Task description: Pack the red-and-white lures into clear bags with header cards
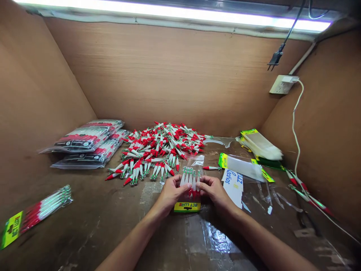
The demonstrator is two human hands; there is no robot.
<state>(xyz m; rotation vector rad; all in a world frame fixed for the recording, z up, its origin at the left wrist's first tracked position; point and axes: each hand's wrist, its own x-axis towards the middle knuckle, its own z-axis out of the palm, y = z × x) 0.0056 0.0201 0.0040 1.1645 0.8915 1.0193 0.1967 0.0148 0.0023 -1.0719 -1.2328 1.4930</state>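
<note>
Head view: left hand (172,191) and right hand (213,189) pinch a clear, yellow-headed pouch (191,175) of red-and-white lures (193,184).

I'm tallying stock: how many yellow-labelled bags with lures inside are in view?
2: the near bag, held between the left hand and right hand, and the far-left bag, lying on the table. Others may be hidden.

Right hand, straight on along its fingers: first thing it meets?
The lure packet at the fingertips of the right hand. Beyond it, probably the left hand on the packet's other side, though depth is unclear from one view.
</note>
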